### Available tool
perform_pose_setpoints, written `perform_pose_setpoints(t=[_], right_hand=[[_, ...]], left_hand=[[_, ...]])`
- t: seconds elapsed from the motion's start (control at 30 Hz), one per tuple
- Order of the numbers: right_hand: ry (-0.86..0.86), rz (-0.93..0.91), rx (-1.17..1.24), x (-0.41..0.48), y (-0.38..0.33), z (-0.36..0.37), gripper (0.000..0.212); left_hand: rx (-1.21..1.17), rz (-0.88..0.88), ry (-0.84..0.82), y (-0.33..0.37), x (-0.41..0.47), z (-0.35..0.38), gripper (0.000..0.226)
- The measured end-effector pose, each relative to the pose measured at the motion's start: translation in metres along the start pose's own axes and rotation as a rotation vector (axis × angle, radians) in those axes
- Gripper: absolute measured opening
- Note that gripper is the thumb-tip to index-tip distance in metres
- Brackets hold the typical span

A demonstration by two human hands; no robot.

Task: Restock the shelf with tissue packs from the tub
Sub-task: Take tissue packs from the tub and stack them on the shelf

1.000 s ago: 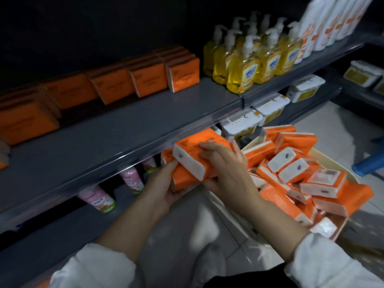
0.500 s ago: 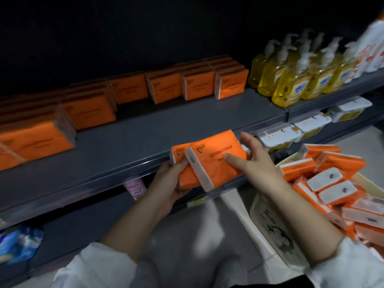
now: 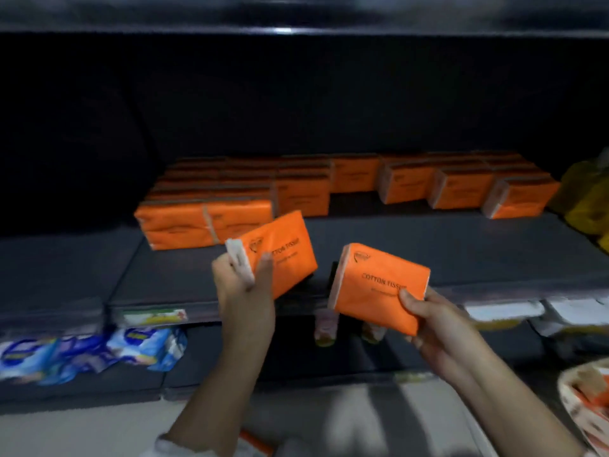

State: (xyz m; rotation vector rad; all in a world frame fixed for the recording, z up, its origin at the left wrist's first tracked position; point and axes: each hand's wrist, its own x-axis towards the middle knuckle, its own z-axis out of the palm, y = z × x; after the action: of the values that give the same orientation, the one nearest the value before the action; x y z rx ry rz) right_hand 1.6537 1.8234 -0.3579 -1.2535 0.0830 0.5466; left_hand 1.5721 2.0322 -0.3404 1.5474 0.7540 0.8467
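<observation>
Head view: each hand carries one orange tissue pack in front of the grey shelf (image 3: 412,245). The left hand (image 3: 242,291) curls round the white end of the left pack (image 3: 280,255), thumb on its printed face. The right hand (image 3: 435,324) pinches the lower corner of the right pack (image 3: 379,288), thumb on top and fingers beneath. The bare shelf deck lies straight ahead of and just above both hands, and the stocked packs (image 3: 461,189) stand further back beyond it. A taller stack (image 3: 204,222) sits just beyond the left hand. The left pack already overlaps the deck and looks nearer the rows, so it probably goes in first. Its long axis slants up and away to the right, while the right pack lies nearly crosswise at the shelf's front lip. The shelved packs run crosswise, so each held pack likely needs levelling before it slides in. The tub (image 3: 573,384) sits low, outside the right hand.
</observation>
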Motion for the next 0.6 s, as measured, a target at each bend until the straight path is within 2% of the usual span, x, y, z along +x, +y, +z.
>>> perform_pose_setpoints(t=[0.13,0.27,0.43,0.53,0.6], right_hand=[[-0.054,0.004,-0.069,0.019,0.008,0.052,0.025],[-0.039,-0.031,-0.131,0.034,0.015,0.095,0.024],[-0.042,-0.132,-0.297,0.048,0.039,0.146,0.033],[-0.114,-0.257,-0.437,0.053,0.039,0.181,0.032],[-0.136,-0.340,-0.566,0.059,0.037,0.203,0.033]], left_hand=[[-0.157,-0.113,0.159,-0.009,0.026,-0.046,0.027],[-0.228,-0.183,0.340,-0.018,0.043,-0.073,0.030],[-0.329,-0.163,0.583,-0.024,0.063,-0.092,0.043],[-0.427,-0.169,0.685,-0.026,0.078,-0.099,0.033],[-0.497,-0.155,0.688,-0.025,0.085,-0.104,0.023]])
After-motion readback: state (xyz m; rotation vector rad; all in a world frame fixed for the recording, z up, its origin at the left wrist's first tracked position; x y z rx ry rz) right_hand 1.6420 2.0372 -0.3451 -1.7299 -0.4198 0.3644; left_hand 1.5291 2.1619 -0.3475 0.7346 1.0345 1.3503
